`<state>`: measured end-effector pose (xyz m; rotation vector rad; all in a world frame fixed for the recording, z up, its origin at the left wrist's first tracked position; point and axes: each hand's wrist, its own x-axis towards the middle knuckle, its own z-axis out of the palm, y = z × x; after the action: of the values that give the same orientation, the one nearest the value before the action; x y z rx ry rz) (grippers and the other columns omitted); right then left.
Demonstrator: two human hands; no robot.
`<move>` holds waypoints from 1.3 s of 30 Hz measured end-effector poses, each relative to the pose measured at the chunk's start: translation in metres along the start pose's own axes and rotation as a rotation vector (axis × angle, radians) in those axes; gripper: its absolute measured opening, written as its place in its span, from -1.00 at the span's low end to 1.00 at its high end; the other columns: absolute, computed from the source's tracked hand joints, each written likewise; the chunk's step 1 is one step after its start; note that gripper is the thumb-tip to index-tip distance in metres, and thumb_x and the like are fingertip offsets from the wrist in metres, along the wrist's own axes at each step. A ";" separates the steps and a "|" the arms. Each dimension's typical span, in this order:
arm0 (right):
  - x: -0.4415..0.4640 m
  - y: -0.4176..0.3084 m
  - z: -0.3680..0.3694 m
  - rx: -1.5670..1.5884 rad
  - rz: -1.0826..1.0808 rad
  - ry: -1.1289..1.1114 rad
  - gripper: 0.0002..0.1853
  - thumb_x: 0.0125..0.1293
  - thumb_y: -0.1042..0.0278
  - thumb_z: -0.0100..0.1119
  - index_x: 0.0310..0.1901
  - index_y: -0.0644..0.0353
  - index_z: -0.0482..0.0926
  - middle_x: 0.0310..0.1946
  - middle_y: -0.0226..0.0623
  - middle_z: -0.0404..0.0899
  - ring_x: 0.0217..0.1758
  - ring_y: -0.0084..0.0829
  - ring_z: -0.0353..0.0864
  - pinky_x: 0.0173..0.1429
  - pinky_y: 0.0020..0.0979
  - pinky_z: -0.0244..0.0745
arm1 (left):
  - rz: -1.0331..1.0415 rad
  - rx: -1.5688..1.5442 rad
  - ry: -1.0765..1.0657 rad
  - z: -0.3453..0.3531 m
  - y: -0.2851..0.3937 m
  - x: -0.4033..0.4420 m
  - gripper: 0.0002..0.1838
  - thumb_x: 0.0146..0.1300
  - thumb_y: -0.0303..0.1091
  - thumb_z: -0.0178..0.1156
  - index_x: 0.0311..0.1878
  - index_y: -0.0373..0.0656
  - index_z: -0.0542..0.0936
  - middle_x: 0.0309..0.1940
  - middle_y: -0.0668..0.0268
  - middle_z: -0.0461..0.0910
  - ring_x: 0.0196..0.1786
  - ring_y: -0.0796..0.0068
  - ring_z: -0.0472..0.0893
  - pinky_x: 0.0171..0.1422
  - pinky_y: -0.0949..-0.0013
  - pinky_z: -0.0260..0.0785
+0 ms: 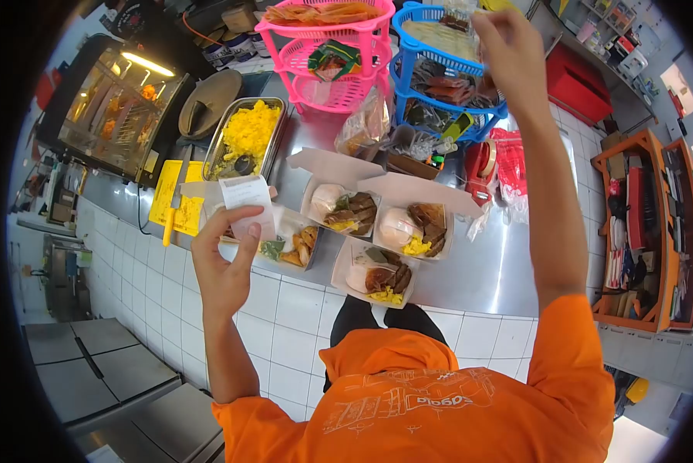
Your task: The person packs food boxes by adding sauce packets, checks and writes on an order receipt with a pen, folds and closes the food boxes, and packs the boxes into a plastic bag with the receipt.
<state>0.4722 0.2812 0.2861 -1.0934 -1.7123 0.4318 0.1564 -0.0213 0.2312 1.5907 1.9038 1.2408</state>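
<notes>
My left hand [227, 258] pinches a white printed paper slip [246, 202] between thumb and fingers, above the counter's front edge. Under and beside the slip is an open paper box [291, 245] with golden fried pieces and something green. Three more open paper boxes [345, 208], [413, 229], [374, 272] hold rice, brown meat and yellow egg-like bits. My right hand [510, 54] is raised at the top tier of a blue basket rack [446, 58], fingers bent together by clear packets. What lies between those fingertips is hidden.
A metal tray of yellow food [247, 135] stands left, near a yellow cutting board [165, 181] with a knife [178, 189]. Behind are a pink basket rack [327, 58] and a glass-fronted warmer [115, 108]. Red plastic packaging [508, 162] lies right.
</notes>
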 end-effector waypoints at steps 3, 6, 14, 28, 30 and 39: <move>0.100 0.049 0.045 -0.361 -0.124 0.072 -0.68 0.37 0.14 0.33 0.04 0.13 0.64 -0.02 0.11 0.54 0.10 0.07 0.54 0.22 -0.07 0.46 | 0.025 -0.048 -0.007 -0.006 -0.001 0.000 -0.79 0.32 -0.45 0.33 0.00 -0.23 0.74 -0.11 0.23 0.73 0.00 0.46 0.64 0.17 0.40 0.40; 0.112 0.045 0.046 -0.318 -0.203 0.220 -0.49 0.41 0.07 0.32 0.24 0.23 0.56 0.18 0.18 0.52 0.25 0.09 0.52 0.34 -0.07 0.44 | 0.035 -0.073 -0.063 -0.016 -0.001 -0.003 -0.76 0.29 -0.50 0.33 0.02 -0.25 0.73 -0.11 0.21 0.72 0.03 0.41 0.65 0.19 0.38 0.41; -0.195 -0.066 0.016 0.361 0.095 -0.846 -0.46 0.19 0.17 0.56 0.15 0.20 0.63 -0.06 -0.24 0.71 0.03 -0.27 0.68 0.19 -0.22 0.53 | 0.190 -0.410 -0.336 0.044 -0.020 -0.013 -0.56 0.22 -0.64 0.37 0.16 -0.34 0.53 0.11 0.10 0.52 0.01 0.25 0.66 0.16 0.28 0.51; -0.393 0.148 -0.099 0.406 0.998 0.054 -0.45 0.33 0.62 0.27 0.35 0.28 0.41 0.04 -0.12 0.70 0.12 -0.25 0.71 0.18 -0.20 0.60 | 0.119 -0.426 -0.863 0.353 0.015 -0.155 -0.52 0.24 -0.59 0.24 0.22 -0.14 0.43 0.06 -0.01 0.48 -0.01 -0.22 0.60 0.09 -0.10 0.47; -0.386 0.173 -0.098 0.007 0.829 -0.152 -0.37 0.27 0.62 0.31 0.38 0.23 0.38 0.07 -0.02 0.67 0.13 -0.10 0.68 0.22 -0.11 0.53 | 0.084 -0.155 -0.902 0.382 0.005 -0.166 -0.51 0.27 -0.55 0.23 0.28 -0.11 0.45 0.09 0.01 0.48 0.02 -0.23 0.61 0.09 -0.05 0.49; -0.365 0.210 -0.110 -0.456 0.247 -0.270 -0.30 0.16 0.53 0.40 0.38 0.20 0.41 0.11 -0.04 0.51 0.24 0.00 0.44 0.36 -0.10 0.31 | 0.397 0.396 -0.744 0.421 0.003 -0.180 -0.26 0.40 -0.15 0.16 0.63 0.02 0.26 0.67 0.10 0.09 0.64 0.07 0.17 0.64 -0.21 -0.01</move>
<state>0.6936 0.0675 -0.0218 -1.6492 -1.9772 0.3612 0.5244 -0.0245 -0.0414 2.2908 1.4251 0.2686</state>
